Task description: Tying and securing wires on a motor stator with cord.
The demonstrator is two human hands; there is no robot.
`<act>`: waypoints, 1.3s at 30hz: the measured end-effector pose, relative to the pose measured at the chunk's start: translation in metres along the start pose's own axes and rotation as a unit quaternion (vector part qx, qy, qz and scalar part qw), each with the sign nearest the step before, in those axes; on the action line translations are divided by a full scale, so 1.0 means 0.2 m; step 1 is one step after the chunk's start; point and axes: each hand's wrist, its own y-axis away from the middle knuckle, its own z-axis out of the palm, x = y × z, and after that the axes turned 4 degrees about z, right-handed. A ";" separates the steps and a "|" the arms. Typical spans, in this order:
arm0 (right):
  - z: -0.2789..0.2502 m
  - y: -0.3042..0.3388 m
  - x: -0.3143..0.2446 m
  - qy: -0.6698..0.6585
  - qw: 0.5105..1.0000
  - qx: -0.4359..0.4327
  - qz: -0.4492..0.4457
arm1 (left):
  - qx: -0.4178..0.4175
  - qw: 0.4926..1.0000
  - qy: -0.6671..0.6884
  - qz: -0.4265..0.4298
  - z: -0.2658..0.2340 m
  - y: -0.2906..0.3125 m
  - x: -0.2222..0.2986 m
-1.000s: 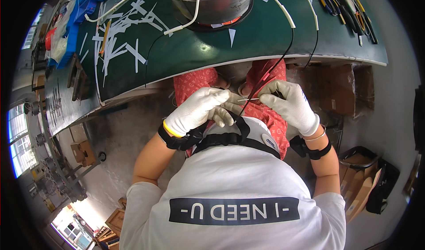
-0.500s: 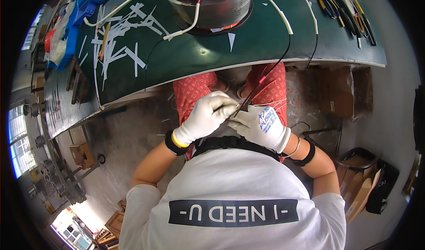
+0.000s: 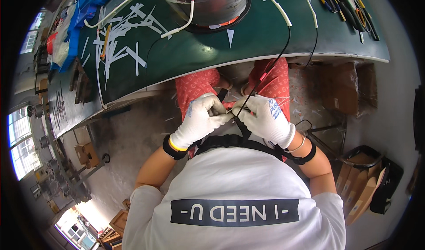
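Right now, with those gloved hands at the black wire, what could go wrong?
A hard tug on the black wire might strain it where it meets the white sleeve. The wire also crosses the edge of the green table, so it might rub there. And the left hand and right hand are so close together that their fingers could get in each other's way.

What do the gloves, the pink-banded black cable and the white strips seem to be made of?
Gloves: matte, probably knitted fabric; they fit snugly. Black cable: smooth, likely plastic or rubber sheath, bending evenly. White strips: matte-looking, flat, straight-edged; paper or plastic film, I cannot tell which.
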 end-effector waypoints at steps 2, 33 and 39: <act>-0.02 0.01 -0.01 -0.007 1.000 0.002 -0.010 | 0.004 1.000 0.019 -0.007 0.00 0.00 0.06; -0.04 0.07 -0.14 0.002 0.997 -0.014 -0.075 | 0.107 0.958 0.254 0.074 -0.11 0.01 0.26; -0.07 0.08 -0.15 0.060 0.993 -0.010 -0.097 | 0.106 0.968 0.207 0.090 -0.14 0.00 0.27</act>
